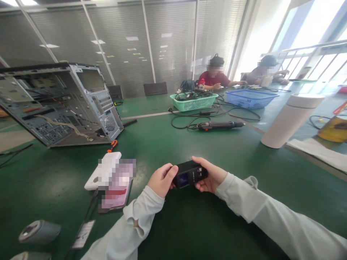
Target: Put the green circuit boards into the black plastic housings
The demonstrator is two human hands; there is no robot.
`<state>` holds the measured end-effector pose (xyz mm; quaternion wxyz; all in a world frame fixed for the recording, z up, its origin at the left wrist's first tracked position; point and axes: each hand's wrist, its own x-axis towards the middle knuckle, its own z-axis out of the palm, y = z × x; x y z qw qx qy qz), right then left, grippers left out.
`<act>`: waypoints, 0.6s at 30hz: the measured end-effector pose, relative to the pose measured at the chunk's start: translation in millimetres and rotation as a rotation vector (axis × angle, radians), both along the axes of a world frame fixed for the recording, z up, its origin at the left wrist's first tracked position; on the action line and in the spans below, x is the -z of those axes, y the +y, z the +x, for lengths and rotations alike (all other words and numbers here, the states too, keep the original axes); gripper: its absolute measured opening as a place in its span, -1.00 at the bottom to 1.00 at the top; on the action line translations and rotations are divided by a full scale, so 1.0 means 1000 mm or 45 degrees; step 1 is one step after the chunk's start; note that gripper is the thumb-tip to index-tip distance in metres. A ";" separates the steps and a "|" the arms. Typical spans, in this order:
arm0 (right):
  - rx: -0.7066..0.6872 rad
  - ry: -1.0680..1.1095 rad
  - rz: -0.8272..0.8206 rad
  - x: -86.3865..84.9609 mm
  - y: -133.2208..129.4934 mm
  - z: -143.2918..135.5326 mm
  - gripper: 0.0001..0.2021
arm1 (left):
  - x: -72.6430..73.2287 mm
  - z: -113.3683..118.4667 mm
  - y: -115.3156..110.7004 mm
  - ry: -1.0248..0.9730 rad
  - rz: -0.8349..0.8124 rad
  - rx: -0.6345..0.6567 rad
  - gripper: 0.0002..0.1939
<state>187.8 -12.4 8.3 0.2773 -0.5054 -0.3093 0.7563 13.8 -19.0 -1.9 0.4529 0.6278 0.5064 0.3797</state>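
Observation:
Between both hands I hold a small black box-shaped device point(191, 175) with a dark bluish screen on its near face and white markings beside it. My left hand point(162, 179) grips its left end, thumb on the near top edge. Around the right end, the fingers of my right hand point(210, 176) are closed. Part of the device is covered by my fingers. The device is above the green table point(162, 144). Left of my left hand lie a phone point(125, 180) and a white flat device point(104, 169), both partly pixelated.
An open computer case point(107, 108) stands at the left. Farther back are a green basket point(193, 104) of cables, a blue basket point(251, 99) and an electric screwdriver point(219, 125). A pale tumbler point(290, 121) stands right. Two people point(215, 77) sit across. A grey cylinder point(40, 232) lies near left.

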 end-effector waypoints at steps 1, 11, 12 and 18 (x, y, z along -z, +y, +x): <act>-0.017 0.045 -0.063 -0.002 -0.001 0.001 -0.54 | 0.001 0.000 0.001 -0.002 -0.018 -0.047 -0.55; 0.079 0.192 0.110 -0.001 -0.003 -0.001 -0.67 | 0.008 -0.005 0.009 0.002 0.066 -0.091 -0.68; 0.128 0.158 0.216 0.003 -0.001 -0.001 -0.55 | 0.009 -0.005 0.006 0.058 0.161 -0.066 -0.72; 0.048 -0.084 0.944 0.014 0.008 0.011 -0.43 | 0.010 -0.003 -0.001 0.138 0.265 0.050 -0.71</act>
